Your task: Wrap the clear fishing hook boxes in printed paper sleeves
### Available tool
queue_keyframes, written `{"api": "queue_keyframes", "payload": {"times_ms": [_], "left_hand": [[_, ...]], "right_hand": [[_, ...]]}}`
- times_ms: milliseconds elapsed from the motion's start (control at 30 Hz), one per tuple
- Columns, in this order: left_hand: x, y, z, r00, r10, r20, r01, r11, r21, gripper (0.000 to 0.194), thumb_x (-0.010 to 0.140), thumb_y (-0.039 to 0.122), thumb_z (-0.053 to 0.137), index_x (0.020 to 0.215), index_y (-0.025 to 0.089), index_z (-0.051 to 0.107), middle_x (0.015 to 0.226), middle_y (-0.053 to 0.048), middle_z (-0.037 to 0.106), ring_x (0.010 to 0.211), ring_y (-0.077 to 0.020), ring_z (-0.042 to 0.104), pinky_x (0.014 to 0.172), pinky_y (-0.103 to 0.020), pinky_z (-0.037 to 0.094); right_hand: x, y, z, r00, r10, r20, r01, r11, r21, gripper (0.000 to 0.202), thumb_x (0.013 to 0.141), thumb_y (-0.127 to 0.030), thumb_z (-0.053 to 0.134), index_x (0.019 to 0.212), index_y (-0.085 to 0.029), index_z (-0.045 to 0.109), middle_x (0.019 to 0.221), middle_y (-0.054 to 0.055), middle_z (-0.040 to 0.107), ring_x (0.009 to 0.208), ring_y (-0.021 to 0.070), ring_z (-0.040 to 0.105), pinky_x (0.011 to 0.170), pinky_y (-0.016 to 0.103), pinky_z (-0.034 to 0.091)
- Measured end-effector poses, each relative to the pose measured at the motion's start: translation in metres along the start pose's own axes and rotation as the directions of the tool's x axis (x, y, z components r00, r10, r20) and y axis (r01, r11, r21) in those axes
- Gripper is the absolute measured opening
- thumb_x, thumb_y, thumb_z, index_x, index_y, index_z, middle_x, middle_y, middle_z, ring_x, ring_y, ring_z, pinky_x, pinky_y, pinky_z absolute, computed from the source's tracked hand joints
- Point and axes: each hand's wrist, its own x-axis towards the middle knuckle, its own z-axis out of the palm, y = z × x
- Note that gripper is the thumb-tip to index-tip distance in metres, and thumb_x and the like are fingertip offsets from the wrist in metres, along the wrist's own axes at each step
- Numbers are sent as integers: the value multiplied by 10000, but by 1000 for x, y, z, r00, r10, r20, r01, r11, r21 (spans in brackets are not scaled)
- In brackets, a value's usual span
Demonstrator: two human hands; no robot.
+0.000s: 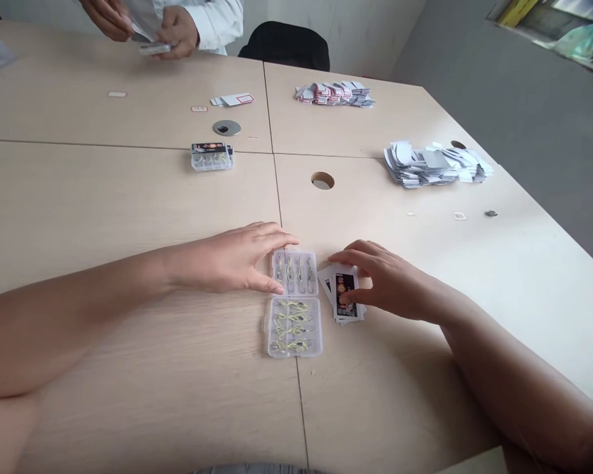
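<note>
An unfolded clear plastic box (295, 356) lies flat in front of me, its two halves end to end. Fishing hooks (300, 275) fill the far half, and bundles of yellow-green cord with metal hooks (292, 330) lie in the near half. My left hand (232, 258) is at the far half's left side, thumb and fingers spread around that edge. Right of the box is a small stack of printed cards (346, 283). My right hand (380, 276) reaches over it, thumb on the top black-and-red card and fingertips at its far edge.
Shut boxes with printed cards (211, 158) stand ahead to the left. Paper piles (437, 164) and red-edged cards (333, 94) lie farther back. The table has a round hole (323, 180). Across it, a person's hands (178, 33) hold a small box.
</note>
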Motion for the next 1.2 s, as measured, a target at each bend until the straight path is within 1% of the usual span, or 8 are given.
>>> {"api": "queue_keyframes", "payload": {"times_ms": [200,567,700,833,933,1033,1100,1200], "left_hand": [[0,-1,0,1000,-20,-5,20,999,-40,676,900,563,671,1478,269,481,1425,-51,532,1347,-245,459,1098,-295,340],[-1,3,-10,994,-110,1,110,992,-60,653,881,495,686,1460,256,500,1477,-63,505,1326,-275,473,1064,-319,369],[-2,4,-8,994,-60,-94,58,998,-24,613,892,490,683,1428,234,533,1454,-62,527,1368,-272,434,1122,-341,321],[-9,23,-9,979,-27,-203,-7,986,-169,471,925,537,636,1300,253,632,1279,-24,653,1208,-244,562,1027,-326,405],[-17,42,-10,998,-10,-56,-17,889,-458,392,911,511,672,1251,317,659,1140,31,708,1031,-187,643,887,-271,478],[-23,52,-10,999,28,30,-5,808,-590,236,890,363,722,1119,303,712,999,49,727,924,-157,665,808,-241,495],[-24,54,-8,998,37,41,-2,761,-649,152,892,258,700,1040,277,728,941,49,734,866,-147,672,763,-231,502],[-23,53,-6,1000,24,7,-12,700,-714,122,907,214,655,992,247,737,926,29,747,842,-151,682,735,-233,512]], "right_hand": [[-2,5,3,997,-17,-76,18,1000,19,442,837,-246,705,1274,-239,647,1167,100,617,1017,264,649,885,447,573],[0,5,5,960,-44,-276,93,982,166,314,888,-211,633,1191,-239,711,1123,98,653,850,210,671,786,415,583],[-1,1,5,928,4,-372,119,945,306,248,899,-246,662,1140,-227,719,983,69,704,835,203,670,786,408,587],[-4,-9,8,925,3,-380,213,824,525,326,890,-422,715,1115,-186,689,898,48,729,803,190,720,717,354,637],[-5,-21,12,934,20,-357,277,593,756,318,825,-371,811,1067,-202,694,868,18,726,758,156,719,633,277,624],[-7,-31,17,936,28,-351,311,401,862,288,801,-260,844,1053,-239,706,808,-25,695,714,113,687,606,219,591],[-8,-35,18,931,16,-365,334,366,869,298,820,-235,827,1088,-260,699,773,-45,670,684,98,662,595,207,580],[-11,-38,18,934,3,-357,328,390,861,317,847,-222,799,1138,-274,685,735,-55,642,606,89,618,520,194,543]]}}
